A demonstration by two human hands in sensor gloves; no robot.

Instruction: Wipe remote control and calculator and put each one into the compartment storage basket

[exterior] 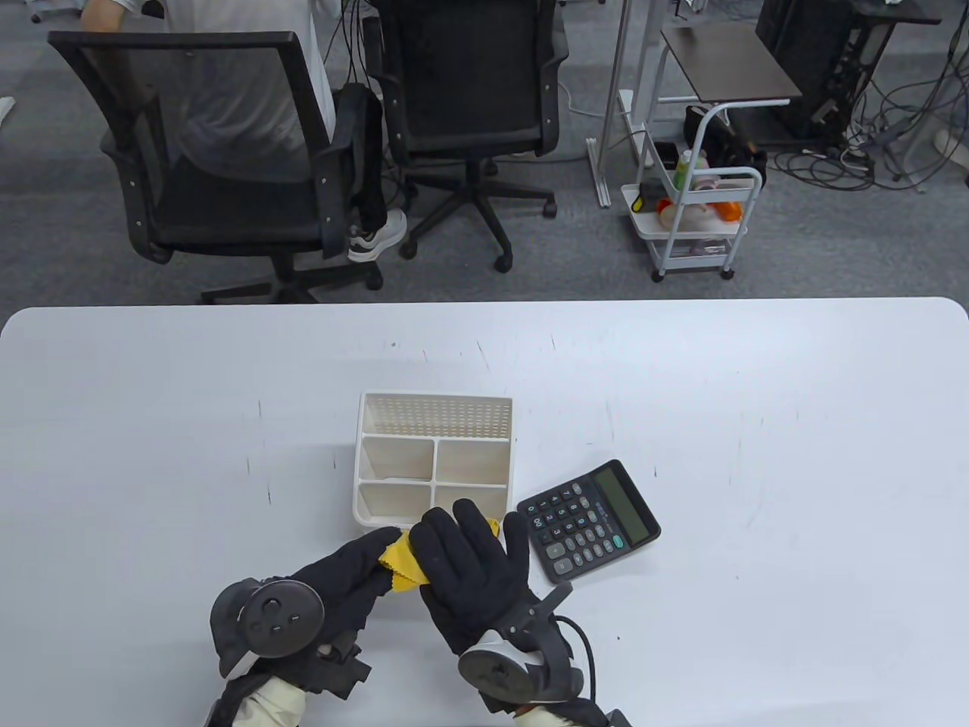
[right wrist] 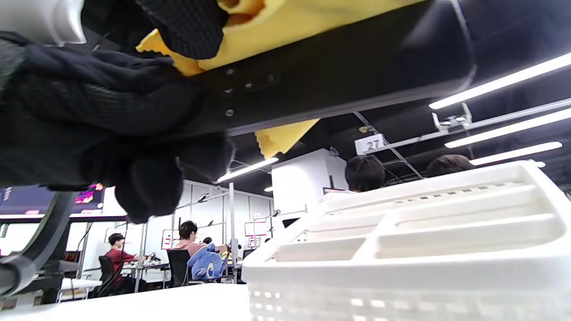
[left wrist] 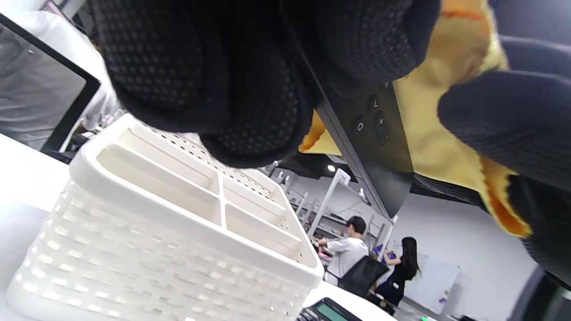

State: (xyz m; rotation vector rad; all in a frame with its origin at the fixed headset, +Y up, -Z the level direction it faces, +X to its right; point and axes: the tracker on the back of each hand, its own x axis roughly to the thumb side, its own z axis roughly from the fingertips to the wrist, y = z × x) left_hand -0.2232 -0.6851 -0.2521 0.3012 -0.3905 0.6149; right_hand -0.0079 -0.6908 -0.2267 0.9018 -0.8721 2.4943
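Observation:
My left hand point(exterior: 369, 562) grips a black remote control point(left wrist: 372, 142) just above the table, in front of the basket. The remote point(right wrist: 348, 76) is hidden in the table view under my right hand point(exterior: 469, 531). That hand holds a yellow cloth point(exterior: 400, 566) wrapped over the remote, the cloth point(left wrist: 446, 120) lying between its fingers and the remote's face. The black calculator point(exterior: 589, 519) lies flat on the table, right of the basket and apart from both hands. The white compartment storage basket point(exterior: 435, 397) holds nothing that I can see.
The white basket point(right wrist: 401, 267) stands directly beyond my hands, its near rim almost touching them. The calculator's corner point(left wrist: 328, 312) shows past the basket. Beyond the table's far edge stand office chairs point(exterior: 227, 151) and a white cart point(exterior: 693, 219).

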